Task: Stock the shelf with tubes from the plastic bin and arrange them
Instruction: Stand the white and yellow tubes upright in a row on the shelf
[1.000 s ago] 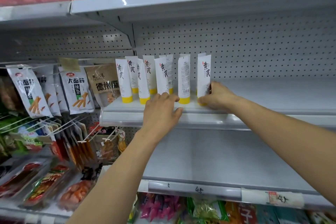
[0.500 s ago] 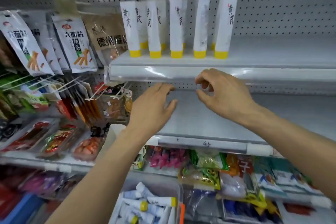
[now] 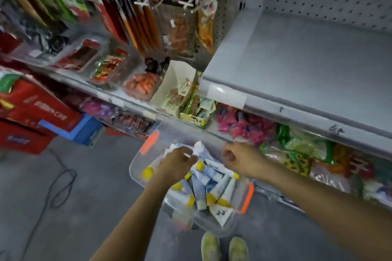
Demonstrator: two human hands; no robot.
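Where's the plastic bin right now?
Head view, bottom centre: the bin sits under the left hand and right hand, just ahead of the shoes.

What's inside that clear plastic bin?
The bin holds white tubes with yellow caps, piled loosely. The left hand and right hand cover some; anything beneath the pile is hidden.

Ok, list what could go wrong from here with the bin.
1. The tubes lie criss-crossed in the plastic bin. With the left hand and right hand both reaching in, pulling one may drag others out or crush them.
2. The bin sits right in front of the shoes; a step forward could kick it.
3. A cable loops on the floor left of the bin, a possible trip hazard.
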